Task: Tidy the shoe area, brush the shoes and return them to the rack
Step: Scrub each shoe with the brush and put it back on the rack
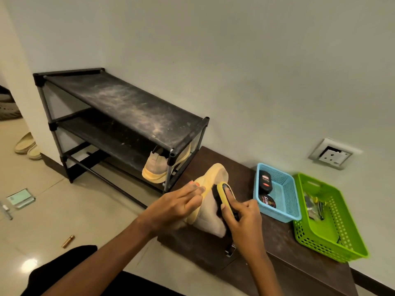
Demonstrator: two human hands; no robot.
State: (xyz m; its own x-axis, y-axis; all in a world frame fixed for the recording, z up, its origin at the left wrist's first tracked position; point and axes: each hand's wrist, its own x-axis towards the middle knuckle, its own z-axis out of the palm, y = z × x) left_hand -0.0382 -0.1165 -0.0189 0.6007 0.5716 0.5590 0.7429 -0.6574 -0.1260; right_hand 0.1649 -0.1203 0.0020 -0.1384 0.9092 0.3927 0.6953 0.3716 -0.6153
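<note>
- Rack [128, 107] — black frame with flat fabric shelves filmed in pale dust. Put a clean shoe back on it unwiped and it will likely pick the grit up again. The second shoe [156, 167] sits on the lower shelf, at the right end.
- Worktop [277, 242] — dark, matte and low, just beside the rack. It carries the shoe you are brushing.
- Blue basket [275, 212] — light perforated plastic holding polish tins, close to your brushing hand. A wide stroke could knock it.
- Shoe [210, 216] — soft pale upper, yellow rubbery sole, tipped up on the worktop. Press hard and it may twist out of your hold.
- Left hand [177, 206] — fingers folded over the sole's edge, steadying it.
- Right hand [245, 218] — fingers clamped round the brush.
- Brush [224, 193] — oval yellow back, dark bristles against the upper.
</note>
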